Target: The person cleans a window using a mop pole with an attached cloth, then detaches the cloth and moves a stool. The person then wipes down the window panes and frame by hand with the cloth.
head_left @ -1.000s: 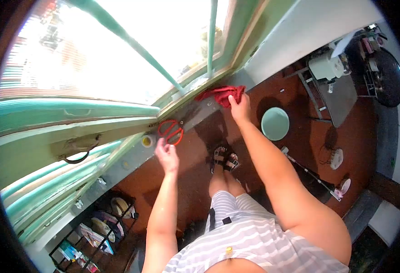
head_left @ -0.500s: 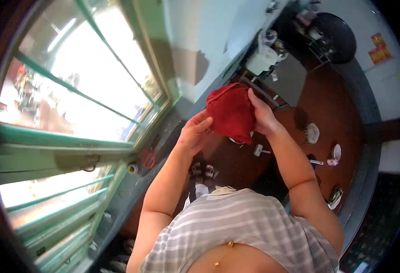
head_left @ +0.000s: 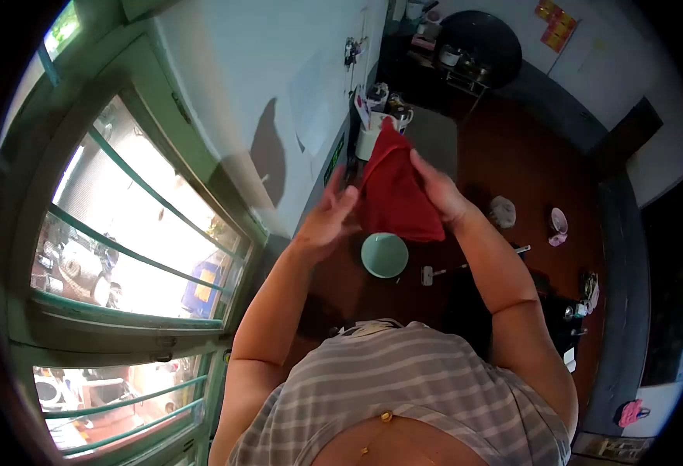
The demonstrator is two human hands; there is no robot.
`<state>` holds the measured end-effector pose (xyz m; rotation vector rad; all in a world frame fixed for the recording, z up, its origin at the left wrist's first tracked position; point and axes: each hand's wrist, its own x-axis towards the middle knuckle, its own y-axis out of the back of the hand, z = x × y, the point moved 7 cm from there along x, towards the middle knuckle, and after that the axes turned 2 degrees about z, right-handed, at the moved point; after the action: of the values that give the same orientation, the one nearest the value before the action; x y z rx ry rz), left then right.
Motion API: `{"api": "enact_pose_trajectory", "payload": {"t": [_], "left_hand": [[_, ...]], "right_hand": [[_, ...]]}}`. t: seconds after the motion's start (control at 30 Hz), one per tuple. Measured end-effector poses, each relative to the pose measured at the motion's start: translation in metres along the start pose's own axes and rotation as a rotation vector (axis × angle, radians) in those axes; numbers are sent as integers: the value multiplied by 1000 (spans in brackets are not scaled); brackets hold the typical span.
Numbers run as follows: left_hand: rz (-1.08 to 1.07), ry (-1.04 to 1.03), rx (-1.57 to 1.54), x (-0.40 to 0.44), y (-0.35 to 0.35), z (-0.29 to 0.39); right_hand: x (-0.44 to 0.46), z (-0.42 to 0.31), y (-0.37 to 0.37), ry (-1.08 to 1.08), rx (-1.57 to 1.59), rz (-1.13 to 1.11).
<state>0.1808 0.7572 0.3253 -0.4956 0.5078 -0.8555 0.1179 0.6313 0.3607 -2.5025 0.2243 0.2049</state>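
A folded red cloth (head_left: 399, 190) is held up in front of me, its upper end narrowing to a point. My right hand (head_left: 442, 194) grips it along its right side, with the fingers partly behind the fabric. At the cloth's left edge, my left hand (head_left: 326, 225) has its fingers spread and slightly smeared by motion; it does not appear to grip the cloth. Below the cloth, a pale green basin (head_left: 384, 255) shows on the floor.
A green barred window (head_left: 147, 233) stands close on my left. Ahead are a grey table (head_left: 431, 144) with a white container and a large dark round pan (head_left: 481, 54). A long-handled white-headed tool (head_left: 427, 276) and a pink-white container (head_left: 557, 224) are on the reddish-brown floor (head_left: 504, 155).
My left hand has let go of the cloth and opened its fingers. The cloth now hangs narrower and more folded from my right hand. My view has turned, bringing the green basin into sight.
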Motion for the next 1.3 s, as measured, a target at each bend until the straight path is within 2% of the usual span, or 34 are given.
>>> {"api": "enact_pose_trajectory", "payload": {"t": [0.03,0.1,0.13,0.2,0.27,0.3,0.37,0.4,0.43,0.47,0.5,0.57,0.6,0.63,0.7,0.73,0.77,0.8,0.9,0.93,0.97,1.0,1.03,1.1,1.2,1.3], "left_hand": [[-95,-10,-51,0,-15,-5],[-303,-57,-133,4,-39,-15],[-297,-38,-183,10,-40,-20],[-288,16,-298,19,-37,-24],[-269,100,-441,22,-33,-30],[-259,101,-400,26,-32,-30],[-228,115,-328,34,-31,-34],[-238,23,-207,43,-31,-35],[-230,-102,55,50,-28,-28],[-215,-225,315,54,-26,-18],[-194,-348,572,56,-28,-8],[-87,-404,1221,60,-41,42],[17,-568,1236,74,-34,70],[124,-733,1243,86,-30,98],[-137,-507,253,83,-61,156],[-246,-590,98,90,-78,185],[-355,-667,-60,95,-93,210],[-406,-701,-152,97,-110,230],[-640,-686,-428,83,-153,260],[-732,-657,-521,80,-163,265],[-683,-689,-525,83,-164,266],[-631,-717,-534,87,-163,264],[-578,-744,-544,89,-162,263],[-621,-722,-571,85,-164,263],[-715,-709,-550,70,-170,269],[-791,-648,-595,68,-171,271]], "right_hand": [[-3,-2,1,-23,-33,39],[1,-4,26,72,-288,160],[6,-10,38,134,-417,216],[-6,-41,47,451,-1264,515],[-11,-25,70,290,-1173,601],[-8,-11,79,300,-1084,527],[-15,17,58,325,-338,200],[-20,24,43,308,-241,73],[-22,32,27,286,-143,-55],[-18,35,27,371,-142,55],[-13,36,39,356,-170,115],[-1,36,60,325,-226,230],[-12,20,61,400,-112,418],[-17,-3,69,466,-160,541],[-51,-86,33,700,-290,705],[-66,-132,17,968,-492,798],[-81,-174,-26,1182,-414,585],[-102,-212,-69,1436,-612,601],[-121,-293,-182,1852,-1226,767],[-113,-313,-209,2107,-1402,775],[-102,-324,-235,2180,-1626,835],[-103,-322,-265,2213,-1644,759],[-85,-327,-270,2196,-1802,846],[-47,-333,-274,2120,-2125,1022],[-18,-295,-260,1729,-2552,783],[-27,-250,-255,1121,-2655,225]]}}
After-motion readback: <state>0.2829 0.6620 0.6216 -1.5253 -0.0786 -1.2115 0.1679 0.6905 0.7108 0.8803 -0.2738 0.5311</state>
